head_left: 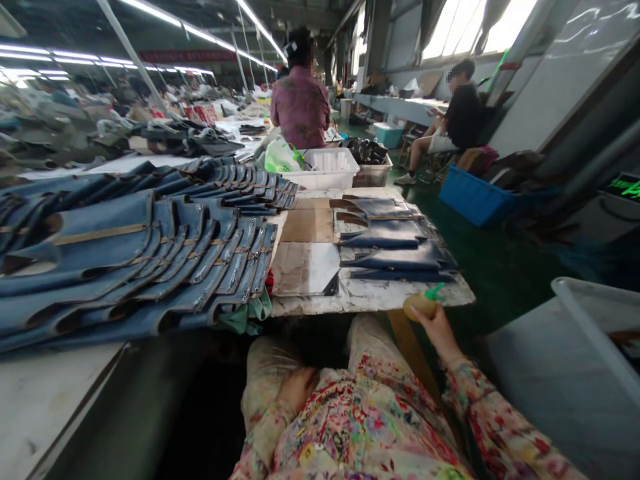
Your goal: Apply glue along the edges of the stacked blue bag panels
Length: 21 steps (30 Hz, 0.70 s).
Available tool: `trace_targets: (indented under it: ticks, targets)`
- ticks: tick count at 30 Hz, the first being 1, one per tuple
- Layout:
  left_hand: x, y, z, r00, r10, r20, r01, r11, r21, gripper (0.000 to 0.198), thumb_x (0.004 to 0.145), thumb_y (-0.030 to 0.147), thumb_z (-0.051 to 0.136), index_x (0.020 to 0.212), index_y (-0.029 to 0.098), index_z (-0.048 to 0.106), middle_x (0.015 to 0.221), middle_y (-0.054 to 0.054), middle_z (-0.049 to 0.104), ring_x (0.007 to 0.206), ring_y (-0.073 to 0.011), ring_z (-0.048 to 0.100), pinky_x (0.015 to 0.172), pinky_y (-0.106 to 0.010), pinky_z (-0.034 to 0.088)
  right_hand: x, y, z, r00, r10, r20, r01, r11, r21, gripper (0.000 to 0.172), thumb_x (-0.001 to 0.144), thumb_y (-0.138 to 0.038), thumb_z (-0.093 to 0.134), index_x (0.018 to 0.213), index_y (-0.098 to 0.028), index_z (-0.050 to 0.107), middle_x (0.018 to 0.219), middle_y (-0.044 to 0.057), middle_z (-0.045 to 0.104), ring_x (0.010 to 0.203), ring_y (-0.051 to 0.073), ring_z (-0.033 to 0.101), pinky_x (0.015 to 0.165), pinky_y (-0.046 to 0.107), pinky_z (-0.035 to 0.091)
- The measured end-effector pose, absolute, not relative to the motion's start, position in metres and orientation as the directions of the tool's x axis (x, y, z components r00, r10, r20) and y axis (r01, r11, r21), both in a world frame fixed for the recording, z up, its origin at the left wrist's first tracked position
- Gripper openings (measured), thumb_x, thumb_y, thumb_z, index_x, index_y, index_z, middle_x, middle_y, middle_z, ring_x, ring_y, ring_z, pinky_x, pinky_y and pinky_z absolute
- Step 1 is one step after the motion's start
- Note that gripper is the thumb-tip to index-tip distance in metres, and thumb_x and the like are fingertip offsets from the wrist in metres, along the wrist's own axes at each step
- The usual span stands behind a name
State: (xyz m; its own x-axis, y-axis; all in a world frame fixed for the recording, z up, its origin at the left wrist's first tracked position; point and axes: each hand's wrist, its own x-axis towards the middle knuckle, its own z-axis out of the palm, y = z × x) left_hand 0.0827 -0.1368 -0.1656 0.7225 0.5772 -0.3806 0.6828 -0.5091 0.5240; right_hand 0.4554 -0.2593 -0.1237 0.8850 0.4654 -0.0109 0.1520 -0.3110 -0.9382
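Observation:
My right hand (437,331) grips a yellowish squeeze bottle (420,307) with a green nozzle, held at the near right edge of the worktable (300,303). On my lap rests my left hand (299,388); its fingers are in shadow and I cannot make out their pose. Just beyond the bottle, dark blue leather-like pieces (393,235) lie in an overlapping row on the board. To the left, a large fanned stack of similar blue pieces (120,243) with brown edges and tan strips covers the tabletop.
A white crate (330,175) stands behind the table, beside another bin of dark items (370,152). At right are a blue bin (477,193) and a large pale tub (565,360). One person (300,107) sits ahead; another person (460,107) sits near the windows.

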Motion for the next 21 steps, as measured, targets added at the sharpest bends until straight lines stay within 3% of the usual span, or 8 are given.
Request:
trace_targets:
  ticks: [3, 8, 13, 15, 19, 21]
  targets:
    - [0.089, -0.134, -0.158, 0.746, 0.578, -0.330, 0.630, -0.454, 0.630, 0.039, 0.086, 0.024, 0.047, 0.122, 0.017, 0.059, 0.123, -0.010, 0.062, 0.114, -0.0230, 0.057, 0.101, -0.032, 0.043, 0.422, -0.225, -0.114, 0.809, 0.584, -0.071, 0.147, -0.316, -0.937, 0.064, 0.056, -0.051, 0.075, 0.107, -0.017, 0.056, 0.103, 0.010, 0.066, 0.097, 0.028, 0.063, 0.092, 0.043, 0.046]
    - [0.117, -0.117, -0.115, 0.726, 0.685, -0.059, 0.364, -0.309, 0.879, 0.062, 0.080, 0.025, 0.054, 0.139, 0.014, 0.038, 0.140, -0.015, 0.043, 0.123, -0.0230, 0.049, 0.105, -0.040, 0.041, 0.348, -0.177, -0.098, 0.592, 0.799, -0.108, 0.103, -0.207, -0.973, 0.060, 0.059, -0.048, 0.074, 0.107, -0.016, 0.056, 0.105, 0.010, 0.066, 0.097, 0.026, 0.062, 0.092, 0.043, 0.046]
    - [0.160, -0.098, -0.086, 0.631, 0.762, 0.148, 0.226, -0.363, 0.904, 0.077, 0.071, 0.026, 0.068, 0.138, 0.017, 0.034, 0.142, -0.016, 0.038, 0.135, -0.0291, 0.033, 0.113, -0.050, 0.027, 0.295, -0.153, -0.095, 0.428, 0.901, -0.079, 0.049, -0.111, -0.993, 0.056, 0.067, -0.044, 0.071, 0.114, -0.018, 0.054, 0.111, 0.009, 0.063, 0.105, 0.024, 0.059, 0.098, 0.042, 0.043]
    - [0.172, -0.092, -0.086, 0.581, 0.804, 0.131, 0.181, -0.285, 0.941, 0.078, 0.067, 0.027, 0.072, 0.136, 0.016, 0.035, 0.139, -0.017, 0.041, 0.131, -0.0296, 0.038, 0.112, -0.049, 0.029, 0.289, -0.149, -0.097, 0.363, 0.930, -0.053, 0.063, -0.081, -0.995, 0.059, 0.072, -0.044, 0.066, 0.122, -0.018, 0.050, 0.121, 0.010, 0.059, 0.113, 0.024, 0.055, 0.103, 0.043, 0.040]
    - [0.185, -0.075, -0.093, 0.556, 0.830, -0.055, 0.049, 0.034, 0.998, 0.068, 0.065, 0.035, 0.074, 0.122, 0.015, 0.042, 0.119, -0.014, 0.055, 0.109, -0.0253, 0.057, 0.097, -0.041, 0.047, 0.300, -0.144, -0.100, 0.182, 0.983, 0.023, 0.164, -0.007, -0.986, 0.063, 0.081, -0.043, 0.058, 0.135, -0.016, 0.042, 0.135, 0.014, 0.050, 0.126, 0.025, 0.046, 0.109, 0.046, 0.032]
    - [0.187, -0.057, -0.095, 0.537, 0.840, -0.078, 0.063, 0.052, 0.997, 0.062, 0.065, 0.034, 0.073, 0.117, 0.016, 0.045, 0.114, -0.011, 0.058, 0.105, -0.0231, 0.059, 0.095, -0.039, 0.048, 0.315, -0.143, -0.098, 0.150, 0.987, 0.054, 0.256, 0.014, -0.967, 0.065, 0.080, -0.043, 0.060, 0.138, -0.018, 0.040, 0.140, 0.015, 0.045, 0.131, 0.026, 0.041, 0.110, 0.048, 0.032]
